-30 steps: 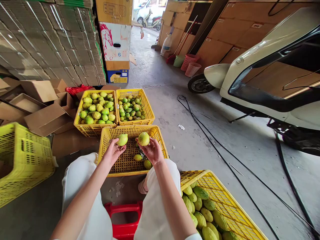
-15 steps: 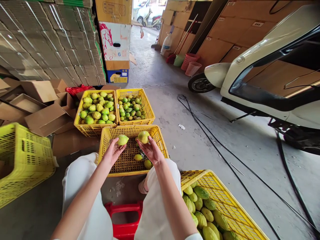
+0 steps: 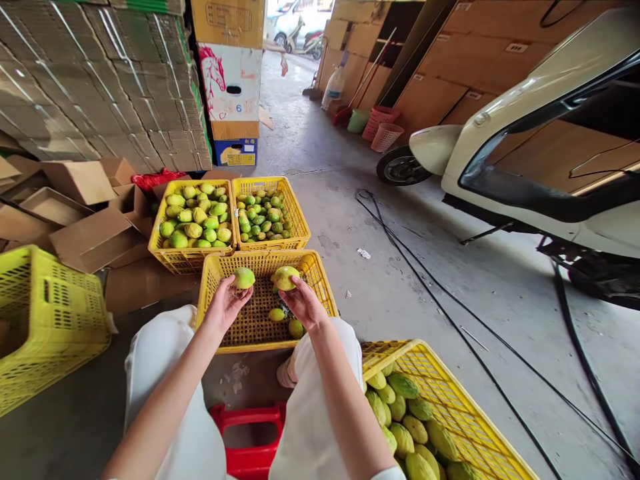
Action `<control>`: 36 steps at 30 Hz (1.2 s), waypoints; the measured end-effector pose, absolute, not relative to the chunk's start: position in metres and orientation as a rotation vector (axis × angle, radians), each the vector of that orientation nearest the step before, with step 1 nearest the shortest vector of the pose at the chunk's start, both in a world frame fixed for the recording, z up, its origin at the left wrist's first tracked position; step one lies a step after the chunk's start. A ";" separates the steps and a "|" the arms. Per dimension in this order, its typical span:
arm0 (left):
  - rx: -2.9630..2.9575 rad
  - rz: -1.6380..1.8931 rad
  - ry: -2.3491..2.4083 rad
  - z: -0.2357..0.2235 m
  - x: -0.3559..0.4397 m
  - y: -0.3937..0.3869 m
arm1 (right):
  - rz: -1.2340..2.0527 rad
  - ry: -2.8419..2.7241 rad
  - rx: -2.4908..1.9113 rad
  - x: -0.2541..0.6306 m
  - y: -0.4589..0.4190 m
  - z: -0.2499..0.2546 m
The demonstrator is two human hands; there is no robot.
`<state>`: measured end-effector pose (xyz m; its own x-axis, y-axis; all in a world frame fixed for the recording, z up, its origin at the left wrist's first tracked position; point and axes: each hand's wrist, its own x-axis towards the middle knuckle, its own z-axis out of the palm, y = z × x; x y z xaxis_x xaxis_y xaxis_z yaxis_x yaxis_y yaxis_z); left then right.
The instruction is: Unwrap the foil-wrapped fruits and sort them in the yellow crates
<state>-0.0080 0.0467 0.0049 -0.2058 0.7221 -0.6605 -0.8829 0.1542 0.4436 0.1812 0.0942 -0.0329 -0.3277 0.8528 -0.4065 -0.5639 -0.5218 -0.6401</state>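
Two green-yellow fruits (image 3: 244,278) in two bare hands (image 3: 231,303)

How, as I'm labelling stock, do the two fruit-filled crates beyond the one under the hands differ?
The left crate holds larger fruit; the right crate holds smaller fruit. The left crate's looks mostly yellow-green, the right crate's partly darker green. The left crate looks fuller than the right crate. Both crates are yellow plastic.
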 end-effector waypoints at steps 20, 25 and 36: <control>-0.199 1.463 1.022 0.008 -0.004 0.049 | 2.024 -0.431 -0.881 0.180 0.094 -0.031; -0.153 1.455 0.967 0.003 -0.006 0.049 | 2.013 -0.447 -0.872 0.179 0.094 -0.031; -0.081 1.442 0.981 0.000 -0.005 0.048 | 1.971 -0.435 -0.905 0.180 0.094 -0.033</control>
